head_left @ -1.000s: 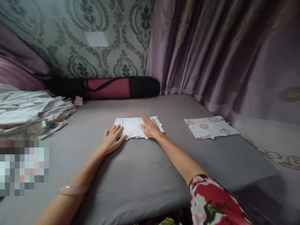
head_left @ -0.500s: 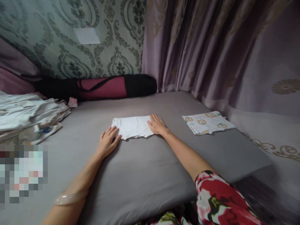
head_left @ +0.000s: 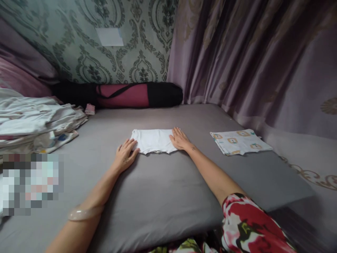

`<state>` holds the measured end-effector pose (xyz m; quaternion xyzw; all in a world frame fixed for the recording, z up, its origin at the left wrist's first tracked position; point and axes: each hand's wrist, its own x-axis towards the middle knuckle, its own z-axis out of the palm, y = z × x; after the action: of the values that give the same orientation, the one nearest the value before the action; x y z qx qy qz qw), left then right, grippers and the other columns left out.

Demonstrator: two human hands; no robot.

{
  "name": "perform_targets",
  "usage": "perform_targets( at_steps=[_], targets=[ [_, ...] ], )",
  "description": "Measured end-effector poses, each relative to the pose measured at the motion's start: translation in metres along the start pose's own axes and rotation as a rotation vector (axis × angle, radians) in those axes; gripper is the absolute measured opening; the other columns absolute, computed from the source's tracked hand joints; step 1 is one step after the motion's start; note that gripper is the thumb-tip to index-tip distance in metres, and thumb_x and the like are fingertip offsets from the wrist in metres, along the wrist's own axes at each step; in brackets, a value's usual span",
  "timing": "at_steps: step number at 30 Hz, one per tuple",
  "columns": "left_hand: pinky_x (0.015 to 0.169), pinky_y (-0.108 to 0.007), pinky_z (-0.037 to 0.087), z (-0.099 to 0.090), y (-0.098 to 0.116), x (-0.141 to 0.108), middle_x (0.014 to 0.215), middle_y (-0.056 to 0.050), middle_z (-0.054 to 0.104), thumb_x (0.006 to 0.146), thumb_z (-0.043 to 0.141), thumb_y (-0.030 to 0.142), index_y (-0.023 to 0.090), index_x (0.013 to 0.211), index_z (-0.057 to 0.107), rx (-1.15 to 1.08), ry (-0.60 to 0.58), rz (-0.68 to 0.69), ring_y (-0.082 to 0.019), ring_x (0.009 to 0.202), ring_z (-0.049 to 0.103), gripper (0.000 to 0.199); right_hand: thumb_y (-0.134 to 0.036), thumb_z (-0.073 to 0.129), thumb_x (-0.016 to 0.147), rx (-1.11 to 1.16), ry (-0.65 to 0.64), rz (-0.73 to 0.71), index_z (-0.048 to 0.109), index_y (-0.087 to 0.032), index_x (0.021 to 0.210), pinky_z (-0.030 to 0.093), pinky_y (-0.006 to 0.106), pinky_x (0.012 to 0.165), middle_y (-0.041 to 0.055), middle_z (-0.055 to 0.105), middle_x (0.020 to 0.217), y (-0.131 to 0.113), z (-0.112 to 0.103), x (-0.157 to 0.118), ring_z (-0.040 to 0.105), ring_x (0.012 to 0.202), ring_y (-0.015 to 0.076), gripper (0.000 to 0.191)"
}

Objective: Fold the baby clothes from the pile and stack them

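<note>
A folded white cloth (head_left: 155, 141) lies flat on the grey bed sheet (head_left: 163, 196), its lower edge uneven. My left hand (head_left: 126, 154) rests at the cloth's left end, fingers spread and touching it. At the right end, my right hand (head_left: 180, 139) lies flat with its fingers on the cloth's edge. Farther right is a folded white cloth with orange and green prints (head_left: 240, 142), which neither hand touches.
A heap of light-coloured clothes (head_left: 34, 116) covers the left side, with a small pink item (head_left: 90, 109) beside it. Along the wall lies a black and dark-pink long bag (head_left: 123, 95). Purple curtains (head_left: 223, 52) hang at the right. Something pixelated (head_left: 39, 179) is at the lower left.
The whole view has shifted slightly, so most things appear farther right. Both hands stay on the ends of the white cloth, which looks the same.
</note>
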<state>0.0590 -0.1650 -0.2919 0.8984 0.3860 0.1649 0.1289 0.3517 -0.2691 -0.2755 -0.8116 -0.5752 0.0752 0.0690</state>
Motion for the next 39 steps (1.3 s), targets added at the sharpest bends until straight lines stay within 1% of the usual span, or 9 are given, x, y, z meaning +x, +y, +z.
perform_targets(
  at_steps=[3,6,9,12,17,20,24,30,39],
  targets=[
    [0.115,-0.05,0.029,-0.001,0.0,0.0,0.149,-0.01,0.047,0.095,0.037,0.042,0.022,0.135,0.052,0.002,0.004,-0.005,-0.027,0.144,0.034,0.048,-0.044,0.02,0.101,0.002,0.029,-0.01,0.026,-0.004,0.153,0.008,0.041,0.121,0.0147,0.022,0.161,-0.006,0.003,0.007,0.014,0.15,0.0247,0.065],
    [0.114,-0.052,0.029,-0.002,0.0,0.0,0.148,-0.011,0.048,0.095,0.037,0.042,0.022,0.135,0.053,-0.01,0.004,-0.01,-0.028,0.143,0.035,0.048,-0.044,0.017,0.102,0.04,0.088,-0.081,0.025,-0.013,0.155,0.007,0.042,0.121,0.0102,0.02,0.162,-0.028,0.004,0.007,0.011,0.15,0.0222,0.062],
    [0.114,-0.053,0.03,-0.002,-0.001,0.0,0.148,-0.01,0.048,0.094,0.037,0.042,0.023,0.134,0.054,-0.039,0.006,-0.02,-0.029,0.142,0.036,0.047,-0.042,0.019,0.103,0.072,0.043,-0.115,0.028,-0.016,0.155,0.01,0.043,0.12,0.0097,0.021,0.162,-0.05,0.001,0.001,0.012,0.15,0.0232,0.059],
    [0.114,-0.053,0.029,-0.002,-0.001,0.001,0.148,-0.01,0.049,0.094,0.037,0.042,0.023,0.133,0.055,-0.062,0.012,-0.034,-0.028,0.143,0.035,0.047,-0.039,0.023,0.102,0.065,0.001,-0.099,0.03,-0.017,0.154,0.011,0.045,0.12,0.0102,0.024,0.161,-0.058,-0.001,-0.001,0.014,0.15,0.0247,0.056],
    [0.115,-0.05,0.029,-0.002,0.0,0.001,0.147,-0.013,0.049,0.093,0.037,0.041,0.018,0.132,0.053,-0.073,0.03,-0.053,-0.028,0.142,0.036,0.048,-0.04,0.024,0.102,0.051,0.034,-0.103,0.031,-0.013,0.153,0.011,0.046,0.12,0.0117,0.023,0.161,-0.065,0.006,0.009,0.016,0.149,0.0261,0.058],
    [0.113,-0.049,0.032,-0.003,-0.002,0.0,0.145,-0.014,0.05,0.092,0.038,0.04,0.019,0.131,0.052,-0.079,0.05,-0.043,-0.027,0.141,0.037,0.046,-0.04,0.024,0.102,0.039,0.081,-0.148,0.031,-0.009,0.153,0.008,0.042,0.12,0.0119,0.024,0.161,-0.081,0.009,0.011,0.016,0.149,0.0238,0.06],
    [0.112,-0.048,0.034,-0.001,-0.006,0.001,0.142,-0.013,0.052,0.091,0.041,0.039,0.021,0.126,0.053,-0.093,0.087,-0.038,-0.027,0.138,0.04,0.041,-0.036,0.025,0.101,0.027,0.07,-0.156,0.035,-0.004,0.149,0.009,0.042,0.12,0.0147,0.03,0.158,-0.095,0.008,0.009,0.023,0.147,0.0254,0.059],
    [0.111,-0.046,0.035,0.005,-0.012,0.004,0.138,-0.012,0.053,0.09,0.043,0.039,0.022,0.121,0.053,-0.093,0.118,-0.05,-0.026,0.134,0.044,0.037,-0.038,0.026,0.101,0.005,0.082,-0.17,0.034,-0.006,0.15,0.007,0.044,0.12,0.0143,0.029,0.159,-0.107,0.014,0.021,0.019,0.148,0.0251,0.059],
    [0.109,-0.046,0.038,-0.001,-0.011,0.005,0.136,-0.013,0.054,0.089,0.042,0.036,0.02,0.12,0.054,-0.093,0.112,-0.067,-0.026,0.13,0.047,0.037,-0.036,0.028,0.1,-0.006,0.035,-0.163,0.035,-0.007,0.15,0.008,0.047,0.119,0.0142,0.034,0.157,-0.134,0.018,0.027,0.022,0.147,0.0271,0.058]
  ],
)
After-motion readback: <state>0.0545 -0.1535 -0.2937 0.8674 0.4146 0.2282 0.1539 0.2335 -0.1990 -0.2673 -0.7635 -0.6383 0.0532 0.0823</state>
